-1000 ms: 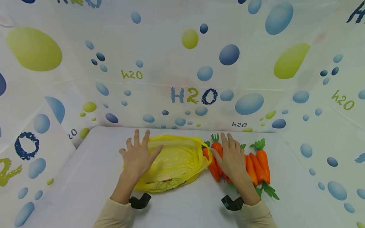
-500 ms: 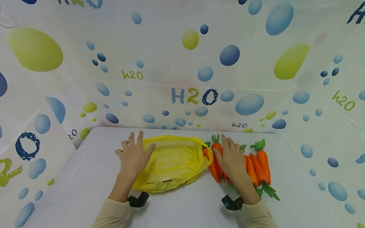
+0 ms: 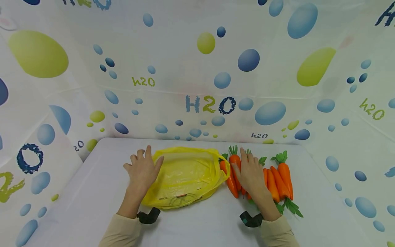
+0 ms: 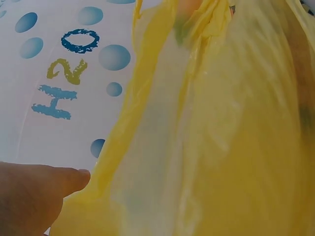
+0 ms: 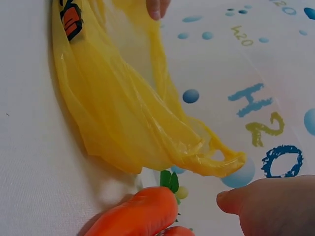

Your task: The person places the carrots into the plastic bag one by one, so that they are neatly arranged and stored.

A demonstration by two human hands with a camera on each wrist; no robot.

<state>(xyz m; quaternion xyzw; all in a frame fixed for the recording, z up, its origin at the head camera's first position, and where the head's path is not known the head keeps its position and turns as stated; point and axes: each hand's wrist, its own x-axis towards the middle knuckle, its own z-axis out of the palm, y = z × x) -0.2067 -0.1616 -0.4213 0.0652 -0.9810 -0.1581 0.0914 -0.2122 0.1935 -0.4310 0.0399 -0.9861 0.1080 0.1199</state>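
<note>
A yellow plastic bag [image 3: 185, 175] lies spread on the white table, its handle loop reaching right to the carrots. My left hand [image 3: 142, 171] is at the bag's left edge, fingers spread and slightly bent, holding nothing. In the left wrist view its thumb [image 4: 69, 181] overlaps the bag's rim. Several orange carrots [image 3: 282, 181] with green tops lie in a group right of the bag. Over their middle is my right hand [image 3: 251, 173], fingers extended and partly hiding them. The right wrist view shows its thumb [image 5: 266, 201] near the bag's handle and a carrot [image 5: 142, 211] below.
A white-covered table [image 3: 197, 226] carries everything. Behind and at both sides hangs a white sheet [image 3: 172, 44] printed with blue and green drops and "H2O". Dark wrist cameras [image 3: 149, 216] sit on both wrists.
My left hand has moved left and slightly nearer, from over the bag's left part to its edge. The right hand stays almost in place over the carrots. Bag and carrots look unchanged.
</note>
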